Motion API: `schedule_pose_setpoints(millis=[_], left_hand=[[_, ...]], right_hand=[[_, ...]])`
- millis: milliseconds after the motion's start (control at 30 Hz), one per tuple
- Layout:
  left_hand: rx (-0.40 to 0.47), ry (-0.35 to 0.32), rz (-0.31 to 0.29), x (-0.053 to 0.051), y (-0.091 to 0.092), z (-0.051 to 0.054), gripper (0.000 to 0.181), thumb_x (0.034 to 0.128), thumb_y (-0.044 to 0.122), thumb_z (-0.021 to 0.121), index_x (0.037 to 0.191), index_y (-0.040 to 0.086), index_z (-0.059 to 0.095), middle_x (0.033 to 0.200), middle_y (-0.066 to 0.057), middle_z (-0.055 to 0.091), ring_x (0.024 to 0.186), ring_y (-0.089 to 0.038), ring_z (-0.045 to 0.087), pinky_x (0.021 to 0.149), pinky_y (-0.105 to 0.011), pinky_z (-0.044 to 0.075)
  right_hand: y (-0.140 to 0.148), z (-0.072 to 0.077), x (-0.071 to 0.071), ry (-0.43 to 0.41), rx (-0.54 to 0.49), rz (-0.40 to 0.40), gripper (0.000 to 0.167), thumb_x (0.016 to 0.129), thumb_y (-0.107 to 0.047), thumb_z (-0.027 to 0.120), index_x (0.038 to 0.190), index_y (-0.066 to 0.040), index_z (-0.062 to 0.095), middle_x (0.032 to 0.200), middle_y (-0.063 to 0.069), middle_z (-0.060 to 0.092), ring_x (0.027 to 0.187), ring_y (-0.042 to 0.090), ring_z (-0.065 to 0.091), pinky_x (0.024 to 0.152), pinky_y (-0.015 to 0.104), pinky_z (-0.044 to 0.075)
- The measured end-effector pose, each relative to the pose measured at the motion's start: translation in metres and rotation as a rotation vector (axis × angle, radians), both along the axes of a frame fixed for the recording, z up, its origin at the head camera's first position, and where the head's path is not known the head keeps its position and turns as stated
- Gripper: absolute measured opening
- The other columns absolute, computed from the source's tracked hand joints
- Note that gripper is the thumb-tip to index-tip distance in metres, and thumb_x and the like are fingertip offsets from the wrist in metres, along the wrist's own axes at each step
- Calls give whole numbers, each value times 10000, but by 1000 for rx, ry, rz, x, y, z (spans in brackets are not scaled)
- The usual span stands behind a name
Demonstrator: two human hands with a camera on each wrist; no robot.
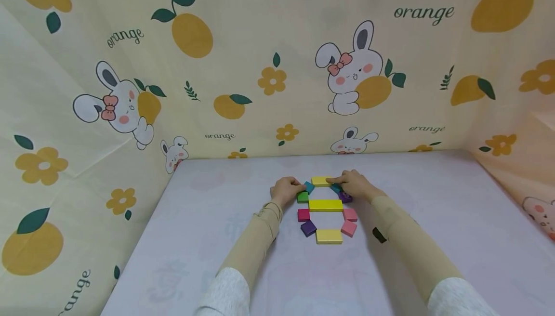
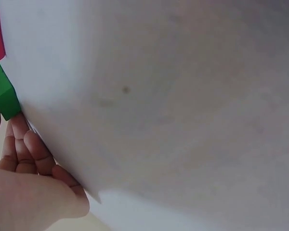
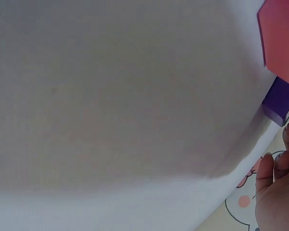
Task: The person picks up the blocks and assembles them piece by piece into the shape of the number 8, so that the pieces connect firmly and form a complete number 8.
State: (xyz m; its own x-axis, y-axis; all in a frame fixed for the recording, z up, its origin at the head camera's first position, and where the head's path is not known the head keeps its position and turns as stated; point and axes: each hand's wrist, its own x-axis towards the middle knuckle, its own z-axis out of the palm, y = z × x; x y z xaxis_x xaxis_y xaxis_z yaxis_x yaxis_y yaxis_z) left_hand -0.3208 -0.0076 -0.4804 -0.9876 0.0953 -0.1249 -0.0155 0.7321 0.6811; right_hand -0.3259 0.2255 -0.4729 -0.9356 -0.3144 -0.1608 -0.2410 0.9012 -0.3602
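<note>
Small coloured blocks on the table form a closed outline with a long yellow block (image 1: 325, 205) across its middle. My left hand (image 1: 286, 190) touches the outline's upper left, its fingertips at a blue block (image 1: 309, 187) and a green block (image 1: 302, 197). From the upper right, my right hand (image 1: 357, 185) reaches in. Its extended index finger touches the top yellow block (image 1: 320, 181), and the hand partly covers a teal block (image 1: 336, 188). A purple block (image 1: 345, 197) lies just below that hand. In the right wrist view its fingertips are partly cut off.
Below the middle bar are a magenta block (image 1: 303, 215), a dark purple block (image 1: 308, 228), two pink blocks (image 1: 349, 215) and a bottom yellow block (image 1: 329, 237). A black piece (image 1: 379, 235) lies beside the right forearm. A printed cloth (image 1: 260, 27) hangs behind the table (image 1: 208, 200).
</note>
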Motion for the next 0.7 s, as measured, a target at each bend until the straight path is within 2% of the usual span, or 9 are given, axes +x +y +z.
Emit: schedule_pose_setpoints(millis=[300, 500, 567, 700], left_hand=[[6, 2, -12, -1, 1, -2, 271, 867, 400, 618, 897, 145, 704, 887, 12, 689, 888, -166, 562, 881, -403, 330], [-16, 16, -19, -1, -1, 1, 288, 894, 394, 581, 951, 132, 685, 929, 0, 681, 893, -177, 560, 904, -406, 375], [-89, 58, -57, -1, -2, 4, 282, 902, 384, 572, 969, 132, 680, 934, -4, 672, 886, -175, 563, 881, -393, 393], [-357, 222, -196, 4, -4, 15, 326, 919, 410, 534, 1070, 150, 660, 1041, -10, 654, 963, -185, 580, 882, -391, 419]], right_hand=[[2, -2, 0, 11, -44, -38, 427, 918, -72, 383, 1247, -229, 603, 1039, 119, 578, 887, 253, 427, 744, 360, 361], [1, 6, 4, 95, -132, -25, 322, 959, -155, 455, 1246, -150, 601, 1048, 118, 580, 926, 259, 470, 821, 408, 423], [1, 13, 8, 128, -156, -14, 320, 958, -187, 482, 1254, -130, 588, 1061, 121, 583, 940, 261, 499, 843, 431, 453], [4, 28, 18, 207, -167, -12, 369, 953, -246, 504, 1296, -115, 545, 1134, 152, 574, 1006, 309, 529, 875, 509, 463]])
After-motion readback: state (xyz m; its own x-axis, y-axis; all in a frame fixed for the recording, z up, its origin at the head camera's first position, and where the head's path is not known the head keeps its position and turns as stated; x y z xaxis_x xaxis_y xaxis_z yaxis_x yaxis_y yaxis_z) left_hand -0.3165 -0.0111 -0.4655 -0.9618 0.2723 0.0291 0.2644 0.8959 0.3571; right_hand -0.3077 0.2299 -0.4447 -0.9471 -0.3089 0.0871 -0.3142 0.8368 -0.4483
